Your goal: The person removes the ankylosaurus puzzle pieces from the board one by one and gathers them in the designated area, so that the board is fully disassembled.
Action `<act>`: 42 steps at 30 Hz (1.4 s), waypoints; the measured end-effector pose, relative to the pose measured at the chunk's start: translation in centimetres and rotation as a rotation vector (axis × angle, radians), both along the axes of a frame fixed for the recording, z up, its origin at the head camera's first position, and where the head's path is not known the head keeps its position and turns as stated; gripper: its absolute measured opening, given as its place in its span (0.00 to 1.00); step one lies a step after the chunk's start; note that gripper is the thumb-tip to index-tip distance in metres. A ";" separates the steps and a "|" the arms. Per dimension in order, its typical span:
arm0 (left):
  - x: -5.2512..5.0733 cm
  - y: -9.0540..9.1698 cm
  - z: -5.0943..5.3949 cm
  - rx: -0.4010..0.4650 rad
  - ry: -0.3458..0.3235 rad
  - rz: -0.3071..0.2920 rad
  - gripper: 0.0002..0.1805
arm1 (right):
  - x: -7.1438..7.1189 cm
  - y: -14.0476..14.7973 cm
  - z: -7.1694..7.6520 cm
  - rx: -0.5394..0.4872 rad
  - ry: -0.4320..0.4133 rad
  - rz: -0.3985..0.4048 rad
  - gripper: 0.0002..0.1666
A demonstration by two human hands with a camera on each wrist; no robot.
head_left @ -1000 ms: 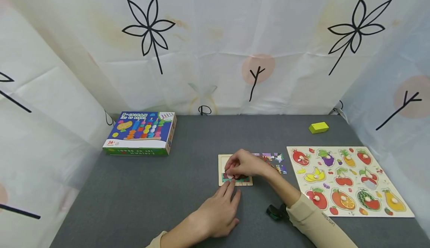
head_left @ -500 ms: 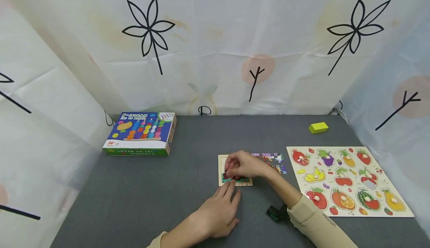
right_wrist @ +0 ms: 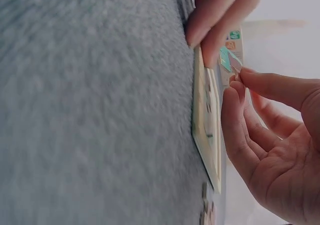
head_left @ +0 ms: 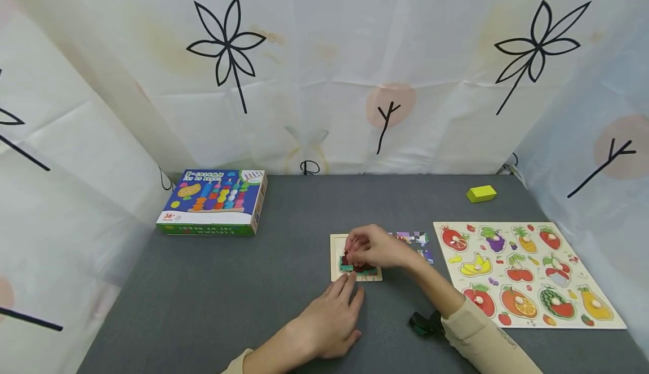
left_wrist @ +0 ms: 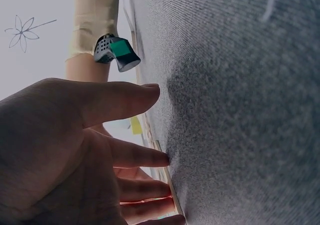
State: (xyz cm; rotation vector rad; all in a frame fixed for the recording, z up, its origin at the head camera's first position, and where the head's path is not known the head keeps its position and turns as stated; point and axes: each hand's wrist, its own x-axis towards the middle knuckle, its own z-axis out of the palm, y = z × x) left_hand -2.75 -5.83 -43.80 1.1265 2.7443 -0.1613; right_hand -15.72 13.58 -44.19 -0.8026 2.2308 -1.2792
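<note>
A small square wooden puzzle tray (head_left: 335,244) lies on the grey table, with dark red and teal jigsaw pieces (head_left: 366,271) along its near part. My left hand (head_left: 327,322) is stretched out, its fingertips resting at the tray's near edge; in the left wrist view its thumb (left_wrist: 122,101) is held apart from the fingers. Over the tray, my right hand (head_left: 377,246) pinches a puzzle piece (right_wrist: 227,59) between thumb and fingertips. That piece shows teal and grey in the right wrist view, tilted and raised off the tray. The right hand hides part of the tray.
Loose jigsaw pieces (head_left: 421,239) lie right of the tray, partly behind the right hand. A fruit peg board (head_left: 492,301) fills the right side. A yellow block (head_left: 481,194) sits far right, a blue game box (head_left: 210,199) far left. A black wrist camera (head_left: 421,324) is on the right wrist.
The right hand has shifted slightly right, and the piece in its fingers has turned or lifted, uncovering more of the tray's left part. My left hand stays in place.
</note>
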 end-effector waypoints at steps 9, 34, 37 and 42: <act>-0.1 0.0 0.1 0.000 0.003 -0.004 0.41 | 0.4 2.7 0.5 0.007 0.063 -0.033 0.05; -0.5 0.0 0.3 0.010 -0.064 0.014 0.40 | 2.8 8.9 0.6 0.050 -0.034 -0.048 0.07; -0.5 0.0 0.2 0.002 -0.055 0.011 0.40 | 3.0 8.9 0.3 0.060 -0.038 -0.049 0.07; -0.4 0.1 0.3 -0.005 -0.046 0.004 0.40 | 3.2 8.7 0.1 0.076 -0.025 -0.062 0.05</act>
